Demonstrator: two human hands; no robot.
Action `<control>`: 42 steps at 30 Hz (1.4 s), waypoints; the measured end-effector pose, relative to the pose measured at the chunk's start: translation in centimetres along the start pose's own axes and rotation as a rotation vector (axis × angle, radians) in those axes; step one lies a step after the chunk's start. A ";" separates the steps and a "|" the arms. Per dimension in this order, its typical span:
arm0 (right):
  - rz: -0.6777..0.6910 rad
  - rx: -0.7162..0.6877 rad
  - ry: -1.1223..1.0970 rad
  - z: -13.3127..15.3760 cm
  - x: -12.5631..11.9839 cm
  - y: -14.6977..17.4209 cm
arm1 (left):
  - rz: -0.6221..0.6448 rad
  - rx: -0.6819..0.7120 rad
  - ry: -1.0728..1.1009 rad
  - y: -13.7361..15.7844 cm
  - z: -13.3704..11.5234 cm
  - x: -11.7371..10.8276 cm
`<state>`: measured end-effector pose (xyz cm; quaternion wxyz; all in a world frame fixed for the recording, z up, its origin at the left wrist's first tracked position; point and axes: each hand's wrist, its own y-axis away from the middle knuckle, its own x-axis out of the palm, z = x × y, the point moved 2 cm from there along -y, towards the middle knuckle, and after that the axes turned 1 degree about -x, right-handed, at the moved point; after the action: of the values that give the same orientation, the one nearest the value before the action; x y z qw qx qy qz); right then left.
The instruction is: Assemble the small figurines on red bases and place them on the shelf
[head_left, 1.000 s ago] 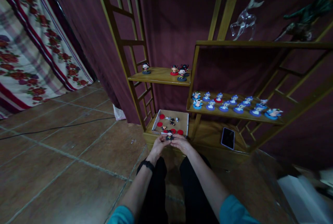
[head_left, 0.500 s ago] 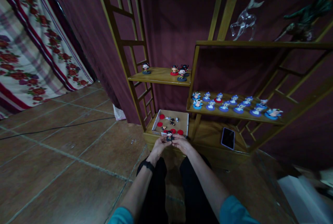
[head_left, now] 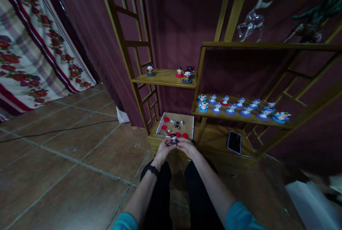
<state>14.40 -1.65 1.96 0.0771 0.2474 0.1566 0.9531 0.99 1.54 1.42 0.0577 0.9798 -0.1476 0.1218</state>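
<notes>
maroon curtain (head_left: 176,19) hangs behind wooden shelves (head_left: 164,77). left hand (head_left: 162,149) and right hand (head_left: 187,147), fingers (head_left: 181,144) nearly closed, pinch a small figurine (head_left: 174,138) upright between them by its base (head_left: 174,142), before a shallow box (head_left: 188,126).

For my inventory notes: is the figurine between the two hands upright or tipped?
Upright: the figurine has its dark head above its dark base, with the left hand and right hand at either side.

L grip (head_left: 164,148) + R grip (head_left: 186,147) hold fig. (head_left: 174,138) | box (head_left: 188,121) w/ red discs (head_left: 164,127)
</notes>
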 end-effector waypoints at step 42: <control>-0.021 -0.029 -0.007 0.0 -0.1 -0.1 | 0.005 -0.017 0.069 -0.3 0.3 0.1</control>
<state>14.51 -1.57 1.92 0.0913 0.2481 0.1448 0.9535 1.22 1.73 1.09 0.0711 0.9741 -0.1490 0.1543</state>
